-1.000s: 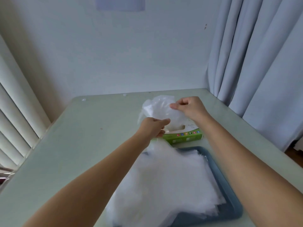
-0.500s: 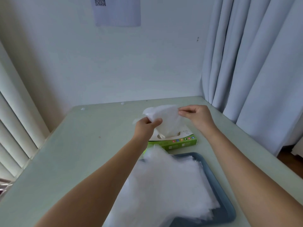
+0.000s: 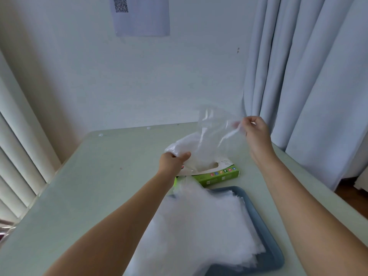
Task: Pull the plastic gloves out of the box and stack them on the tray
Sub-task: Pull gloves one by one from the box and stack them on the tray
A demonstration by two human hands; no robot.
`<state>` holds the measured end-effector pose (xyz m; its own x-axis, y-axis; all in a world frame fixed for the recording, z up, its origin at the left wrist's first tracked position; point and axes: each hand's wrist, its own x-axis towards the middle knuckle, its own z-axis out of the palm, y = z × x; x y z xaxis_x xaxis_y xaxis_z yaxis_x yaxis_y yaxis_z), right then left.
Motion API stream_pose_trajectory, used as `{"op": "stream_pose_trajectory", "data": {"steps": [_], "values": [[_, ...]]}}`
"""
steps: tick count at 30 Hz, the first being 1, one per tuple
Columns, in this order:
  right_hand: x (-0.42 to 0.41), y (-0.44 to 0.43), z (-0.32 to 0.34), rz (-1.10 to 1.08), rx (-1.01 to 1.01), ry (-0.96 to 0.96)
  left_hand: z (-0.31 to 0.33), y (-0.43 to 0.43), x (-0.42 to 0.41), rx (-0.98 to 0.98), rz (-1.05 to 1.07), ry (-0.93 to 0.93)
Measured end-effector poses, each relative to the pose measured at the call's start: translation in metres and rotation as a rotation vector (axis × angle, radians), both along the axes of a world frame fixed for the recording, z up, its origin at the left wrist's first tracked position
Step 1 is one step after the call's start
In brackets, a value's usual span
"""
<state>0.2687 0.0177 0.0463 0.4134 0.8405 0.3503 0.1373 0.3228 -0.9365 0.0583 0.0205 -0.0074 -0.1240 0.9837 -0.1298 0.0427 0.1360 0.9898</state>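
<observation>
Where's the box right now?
In the head view, the box sits on the table just right of centre, directly beyond the tray's far edge. It lies under the glove held by the left hand and right hand.

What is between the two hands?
In the head view, a clear glove stretches between the left hand and right hand, above the box.
</observation>
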Motion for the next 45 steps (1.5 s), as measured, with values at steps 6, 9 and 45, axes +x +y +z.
{"op": "stream_pose_trajectory", "data": {"steps": [6,9,45], "values": [[0.001,-0.013,0.033,0.151,0.003,0.004,0.020,-0.008,-0.003,-0.053,0.085,0.129],[-0.004,-0.033,0.051,0.274,0.006,-0.032,0.034,-0.016,-0.010,0.077,0.164,0.231],[-0.029,-0.158,0.080,0.959,-0.365,-0.760,0.168,-0.133,-0.024,0.089,-1.262,0.833]]}}
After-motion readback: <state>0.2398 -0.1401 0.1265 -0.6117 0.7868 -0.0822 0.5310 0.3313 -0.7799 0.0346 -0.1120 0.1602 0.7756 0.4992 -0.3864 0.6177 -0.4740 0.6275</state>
